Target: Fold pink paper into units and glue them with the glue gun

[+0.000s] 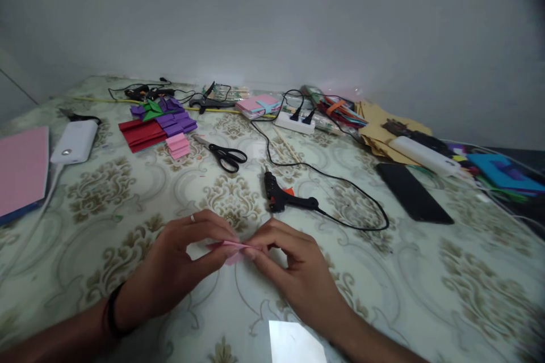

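Note:
Near the middle of the table, a small piece of pink paper [233, 256] is pinched between both hands. My left hand [183, 261] wears a ring and grips the paper's left part between thumb and fingers. On its right part, my right hand [293, 266] closes thumb and fingertips. The fingers partly hide the paper, whose folded edge faces up. Just beyond my right hand lies a black glue gun [289, 195] with an orange trigger, its cord looping right. Black-handled scissors [223, 154] rest farther back.
Pink folded strips [177, 146], red paper [141, 134] and purple paper [176, 122] lie back left. A white power bank [75, 142] is at left, a black phone [413, 193] at right. A power strip [295, 123] stands behind. White paper [296, 343] lies at the front.

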`<state>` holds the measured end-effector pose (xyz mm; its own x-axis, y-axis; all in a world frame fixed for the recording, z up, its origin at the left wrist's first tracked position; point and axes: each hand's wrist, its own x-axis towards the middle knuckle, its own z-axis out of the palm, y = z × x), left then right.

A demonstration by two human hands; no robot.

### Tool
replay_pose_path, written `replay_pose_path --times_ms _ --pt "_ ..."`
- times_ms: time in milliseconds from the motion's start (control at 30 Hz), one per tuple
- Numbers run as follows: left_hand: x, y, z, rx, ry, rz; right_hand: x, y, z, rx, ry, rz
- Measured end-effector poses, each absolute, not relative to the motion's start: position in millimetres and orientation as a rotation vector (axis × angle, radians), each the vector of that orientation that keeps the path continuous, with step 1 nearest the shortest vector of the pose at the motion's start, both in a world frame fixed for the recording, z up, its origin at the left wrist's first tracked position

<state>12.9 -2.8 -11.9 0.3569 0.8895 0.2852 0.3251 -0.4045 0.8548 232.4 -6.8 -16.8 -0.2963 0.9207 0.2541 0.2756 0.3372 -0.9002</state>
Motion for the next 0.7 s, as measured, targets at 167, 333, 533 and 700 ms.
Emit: replay_pose_path --times_ms 167,333,533,700 --pt "15.1 -5.2 -9.6 1.768 1.089 0.96 231.5 -7.1 -18.2 -1.056 -1.773 1.016" --pt "12.9 -3.4 -11.3 1.753 1.262 0.71 231.6 -5.8 -21.6 -1.119 -1.663 1.169" --pt "11.6 -0.6 -11.6 1.771 1.262 0.547 230.0 -2.5 -20.5 -1.188 -1.618 1.268" --pt "14.3 -2.2 -7.7 1.802 1.184 0.568 228.9 -4.4 -21.2 -1.152 -1.548 1.38"
